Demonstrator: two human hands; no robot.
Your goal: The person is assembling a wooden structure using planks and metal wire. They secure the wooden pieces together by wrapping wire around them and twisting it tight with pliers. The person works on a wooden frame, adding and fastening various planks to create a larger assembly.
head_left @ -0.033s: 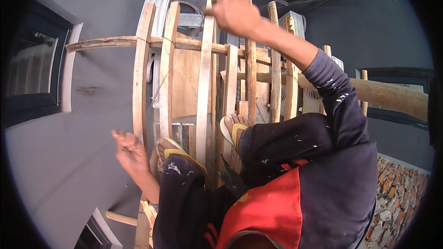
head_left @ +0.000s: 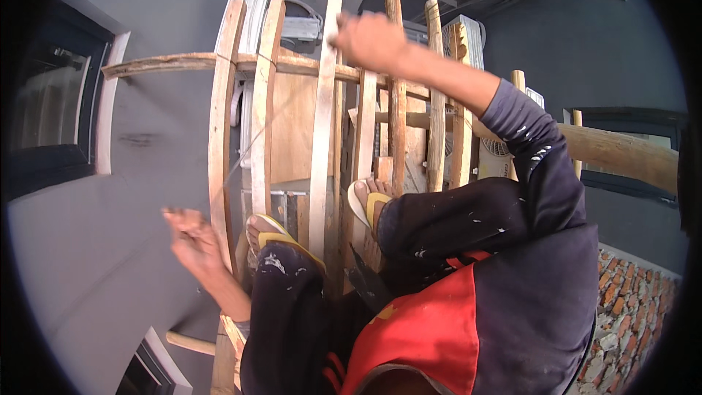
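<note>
My right hand (head_left: 371,44) is closed at the upper part of a long pale wooden plank (head_left: 322,117), near a crosswise pole (head_left: 296,64). To the left, over the outer side of the planks, my left hand (head_left: 196,243) has its fingers pinched together. A thin dark strand (head_left: 252,148) slants between the two hands; it is blurred, and I cannot tell wire from string. Its ends are hidden at the fingers. Thin dark ties wrap the planks where they cross the pole. My feet in yellow sandals (head_left: 281,238) rest on the planks.
Several more upright planks and round poles (head_left: 436,102) stand to the right. A thick log (head_left: 621,152) runs off right. Air-conditioner units (head_left: 248,18) and a plywood sheet (head_left: 292,128) lie beyond the planks. Grey walls with windows (head_left: 55,110) flank me; bricks (head_left: 629,307) lie lower right.
My left hand has shifted slightly left. My right hand has come a little nearer, down the plank. The thin strand between them now shows.
</note>
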